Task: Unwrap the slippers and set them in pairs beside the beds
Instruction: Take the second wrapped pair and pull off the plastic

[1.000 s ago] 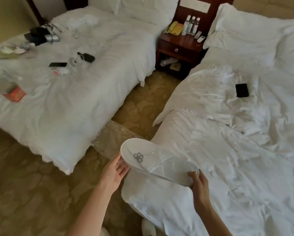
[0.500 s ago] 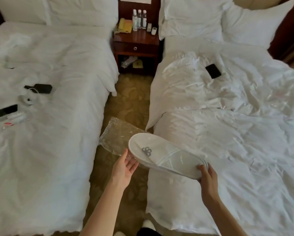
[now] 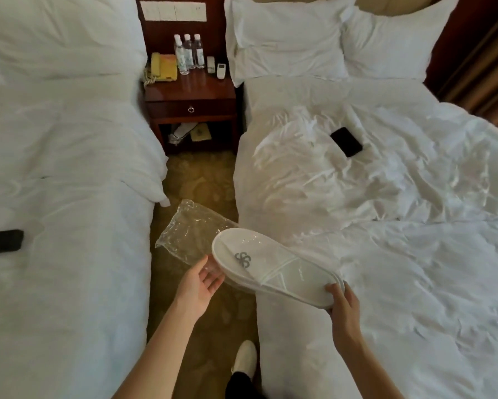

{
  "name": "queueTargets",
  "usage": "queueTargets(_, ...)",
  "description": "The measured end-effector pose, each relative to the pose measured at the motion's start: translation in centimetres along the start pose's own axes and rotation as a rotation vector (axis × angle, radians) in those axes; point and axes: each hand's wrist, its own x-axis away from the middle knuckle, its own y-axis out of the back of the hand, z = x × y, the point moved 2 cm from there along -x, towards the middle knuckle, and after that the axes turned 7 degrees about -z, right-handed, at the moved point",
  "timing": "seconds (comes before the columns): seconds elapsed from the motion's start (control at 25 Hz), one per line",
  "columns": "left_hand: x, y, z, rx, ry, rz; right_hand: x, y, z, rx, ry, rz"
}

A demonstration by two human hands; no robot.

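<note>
White fabric slippers (image 3: pixel 276 269), apparently a stacked pair with a grey logo on the upper, are held in the air over the gap between the two beds, close to the edge of the right bed (image 3: pixel 386 254). Clear plastic wrapper (image 3: pixel 190 234) trails from the toe end toward the floor and appears mostly pulled off; some film may still cover the slippers.

Right hand (image 3: pixel 343 306): grip closed on the heel end, thumb on top. Left hand (image 3: pixel 199 280): fingers spread open beneath the toe end, touching the plastic, not clamped.

Change over the last second: the view has swung from the left bed (image 3: pixel 63 226) to face the nightstand (image 3: pixel 190 96) squarely. The hands and slippers keep the same hold; the wrapper has not come away further.

Assessment: unwrapping is unfinished. Next, the wrapper must be drawn clear, the pair separated, and both set on the carpet (image 3: pixel 201 180) beside a bed. No slippers lie on the floor yet.
</note>
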Motion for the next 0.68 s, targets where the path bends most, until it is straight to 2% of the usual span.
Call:
queueTargets(0.28,-9.6,-5.0,-12.6,-0.011,0.007,-0.009,-7.4,-11.5,6.0,0.032,-0.007,0.000)
queueTargets(0.56,-20.9,-14.2,-25.2,-0.045,0.038,0.160,-13.5,-17.3,10.9,-0.045,-0.044,-0.300)
queueTargets(0.68,-24.5,-18.2,-29.3,-0.017,0.056,0.150,-16.5,-18.3,12.2,-0.101,-0.096,-0.441)
